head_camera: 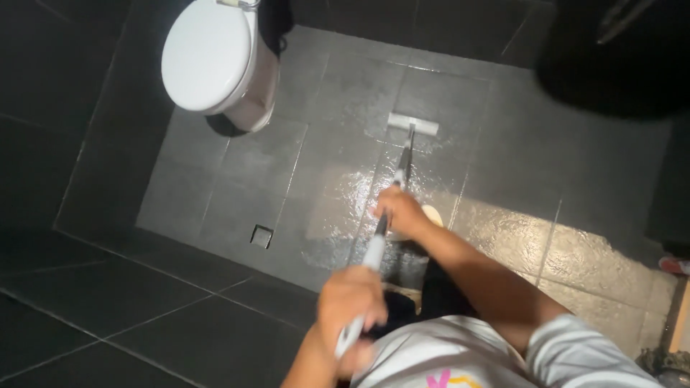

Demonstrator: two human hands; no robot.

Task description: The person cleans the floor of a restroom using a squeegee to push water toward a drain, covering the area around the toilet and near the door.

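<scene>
Both hands grip a long-handled mop (392,197). The right hand (399,210) is wrapped around the pole partway down, fingers closed on it. The left hand (350,300) is clenched round the upper end of the pole, close to the body, and blurred. The pole runs away from the person, and its flat pale head (412,123) lies on the dark tiled floor (237,179).

Taking the toilet (215,65) as the landmark: it stands at the far left corner with its white lid shut. The mop head sits to the right of it, well apart, with bare floor between them. A small square drain (261,236) lies nearer the person than the toilet, slightly to its right, left of the pole. The tiles under the pole and on the side away from the toilet shine wet. Dark walls bound the floor behind the toilet and along its left side, and a dark step or ledge edge (144,255) crosses on the near side of the drain.
</scene>
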